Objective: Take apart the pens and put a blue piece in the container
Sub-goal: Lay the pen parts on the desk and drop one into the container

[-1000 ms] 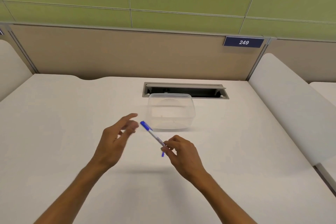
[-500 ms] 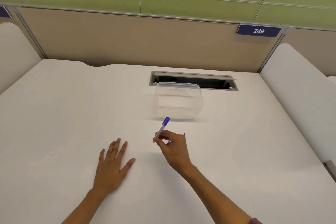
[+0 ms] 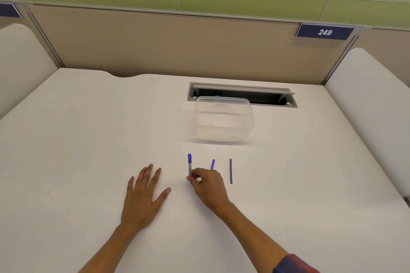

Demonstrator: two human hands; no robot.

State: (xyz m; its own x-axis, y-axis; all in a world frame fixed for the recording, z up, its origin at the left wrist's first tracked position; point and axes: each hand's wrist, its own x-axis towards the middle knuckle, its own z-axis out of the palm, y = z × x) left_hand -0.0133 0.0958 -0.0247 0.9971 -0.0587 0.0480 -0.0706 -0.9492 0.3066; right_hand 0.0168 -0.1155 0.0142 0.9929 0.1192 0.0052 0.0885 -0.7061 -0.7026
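A white worktop (image 3: 88, 139) fills most of the view, backed along its far edge by a beige partition (image 3: 155, 46) that carries a dark blue number plate (image 3: 324, 32) reading 249 near the far right corner. Padded white dividers stand along the left edge (image 3: 20, 62) and the right edge (image 3: 372, 106). A grey cable slot (image 3: 241, 93) with its flap raised is cut into the worktop close to the far edge, right of centre. Touching the near lip of that slot sits the clear plastic container (image 3: 223, 121), lidless and upright; nothing blue shows inside it. The left hand (image 3: 142, 197) lies flat, palm down, near the middle of the worktop, its fingers (image 3: 147, 173) straight and slightly spread, holding nothing. Just to its right, the right hand (image 3: 209, 186) has its fingers (image 3: 195, 178) curled, pinching the near end of the pen barrel (image 3: 189, 165), a clear tube with a blue cap end that points toward the far edge. A small blue piece (image 3: 213, 164) shows just beyond the right hand's knuckles, partly hidden by them. A thin dark ink tube (image 3: 231, 170) lies on the worktop farther right, apart from the hand, running lengthwise toward the far edge.
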